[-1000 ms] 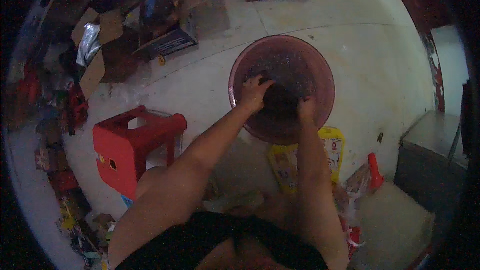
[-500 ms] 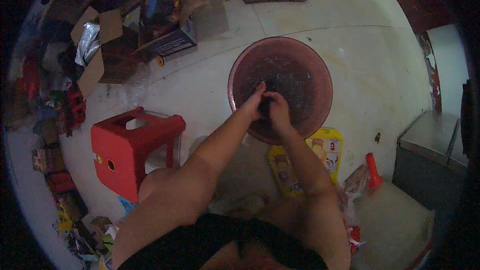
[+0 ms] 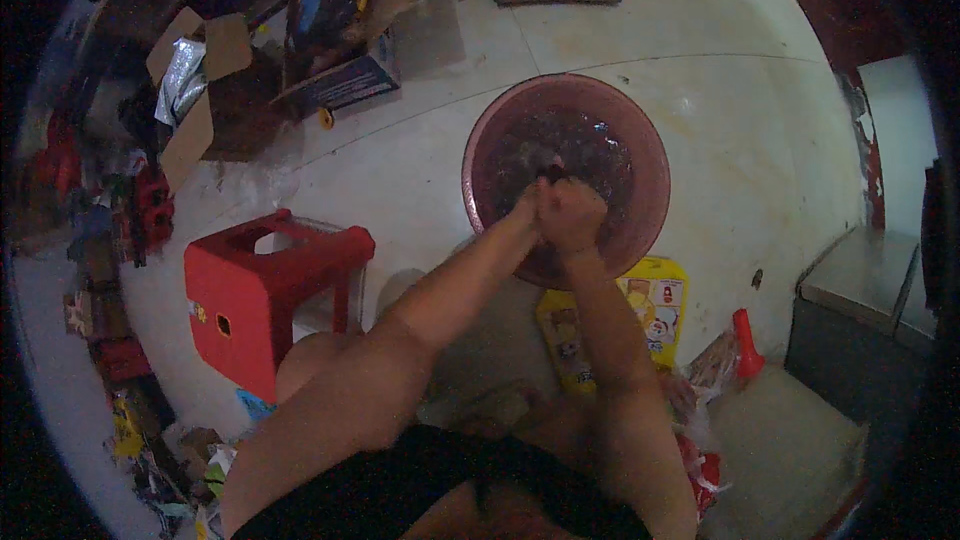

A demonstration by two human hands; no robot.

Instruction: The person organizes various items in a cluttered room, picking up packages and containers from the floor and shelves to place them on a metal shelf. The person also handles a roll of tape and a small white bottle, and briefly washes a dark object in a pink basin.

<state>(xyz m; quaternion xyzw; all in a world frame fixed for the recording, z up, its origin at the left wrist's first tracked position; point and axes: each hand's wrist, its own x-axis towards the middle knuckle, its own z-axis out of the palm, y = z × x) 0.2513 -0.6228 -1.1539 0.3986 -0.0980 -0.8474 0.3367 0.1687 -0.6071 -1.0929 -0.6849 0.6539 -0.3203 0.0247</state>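
Observation:
A round reddish-pink basin [image 3: 650, 195] stands on the floor in front of me, with dark, glinting water and a little pale foam inside. Over its near half, my left hand [image 3: 530, 208] and my right hand [image 3: 574, 214] are pressed together, fingers closed. A small dark thing [image 3: 552, 173] shows at the far side of the hands; its kind is too dim to make out. The fingers of my left hand are partly covered by the right.
A red plastic stool [image 3: 235, 290] stands at the left. Open cardboard boxes [image 3: 230, 45] sit at the far left. A yellow printed board or pack [image 3: 660, 305] lies beside the basin. At the right are a red-handled thing [image 3: 746, 345] and a grey cabinet [image 3: 860, 275].
My hands have come closer together, and the right has closed over beside the left. Less of the dark thing between them shows now. The whole view has shifted slightly.

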